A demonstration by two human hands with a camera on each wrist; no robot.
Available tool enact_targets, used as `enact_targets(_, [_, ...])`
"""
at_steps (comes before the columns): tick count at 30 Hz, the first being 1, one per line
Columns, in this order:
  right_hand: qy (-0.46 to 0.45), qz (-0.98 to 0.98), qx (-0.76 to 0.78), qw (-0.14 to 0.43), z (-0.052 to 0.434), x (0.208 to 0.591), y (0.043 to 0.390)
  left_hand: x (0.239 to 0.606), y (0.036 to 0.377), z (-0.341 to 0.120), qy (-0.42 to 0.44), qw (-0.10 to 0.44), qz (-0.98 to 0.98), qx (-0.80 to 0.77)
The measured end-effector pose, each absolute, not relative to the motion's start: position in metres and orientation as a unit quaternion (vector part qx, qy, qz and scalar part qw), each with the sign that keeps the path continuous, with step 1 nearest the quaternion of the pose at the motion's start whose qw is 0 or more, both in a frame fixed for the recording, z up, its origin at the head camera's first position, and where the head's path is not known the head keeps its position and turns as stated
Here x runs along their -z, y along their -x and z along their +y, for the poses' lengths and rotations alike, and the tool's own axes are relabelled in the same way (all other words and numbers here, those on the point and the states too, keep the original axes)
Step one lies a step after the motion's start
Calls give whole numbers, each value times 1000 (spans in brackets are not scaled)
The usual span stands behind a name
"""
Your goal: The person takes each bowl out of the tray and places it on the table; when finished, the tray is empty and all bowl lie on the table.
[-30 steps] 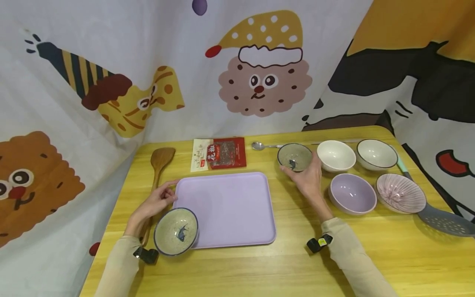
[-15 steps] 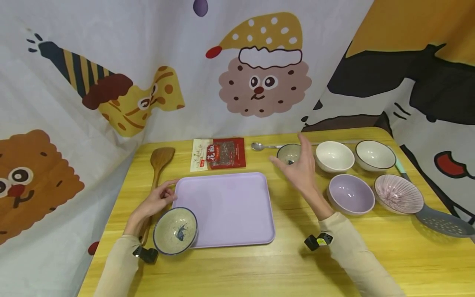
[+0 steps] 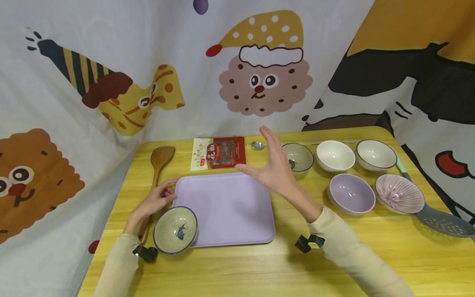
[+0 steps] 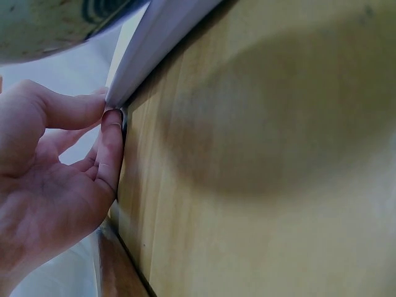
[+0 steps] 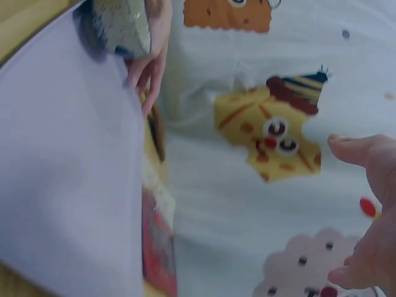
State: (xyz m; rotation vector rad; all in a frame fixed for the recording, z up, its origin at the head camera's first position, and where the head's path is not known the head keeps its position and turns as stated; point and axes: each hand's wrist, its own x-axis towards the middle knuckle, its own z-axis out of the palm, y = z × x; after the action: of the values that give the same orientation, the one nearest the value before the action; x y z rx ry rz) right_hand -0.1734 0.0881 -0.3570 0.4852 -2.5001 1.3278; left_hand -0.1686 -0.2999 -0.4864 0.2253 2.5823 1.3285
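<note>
Head view: tray (image 3: pixel 226 210) corner against left grip (image 3: pixel 154 203).

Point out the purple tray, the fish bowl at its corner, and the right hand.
purple tray (image 3: pixel 230 206): head view, bare middle of its flat surface.
fish bowl (image 3: pixel 176 229): head view, inside of the bowl beside the painted fish.
right hand (image 3: pixel 272 169): head view, middle of the open palm.
</note>
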Motion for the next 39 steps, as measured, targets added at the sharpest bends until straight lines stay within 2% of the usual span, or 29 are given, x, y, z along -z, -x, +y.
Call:
enact_targets(10, [-243, -849, -460, 90, 48, 349, 154, 488, 169, -300, -78, 111, 883, -450])
enact_targets(16, [-280, -831, -480, 34, 26, 355, 147, 485, 170, -300, -75, 118, 884, -446])
enact_targets(24, [-318, -836, -446, -22, -2, 382, 138, 483, 169, -300, -80, 126, 881, -449])
enact_targets(31, [-356, -836, -415, -46, -19, 410, 133, 481, 168, -298, -88, 131, 882, -445])
enact_targets(39, [-397, -822, -396, -95, -37, 434, 127, 483, 168, -299, -95, 119, 882, -446])
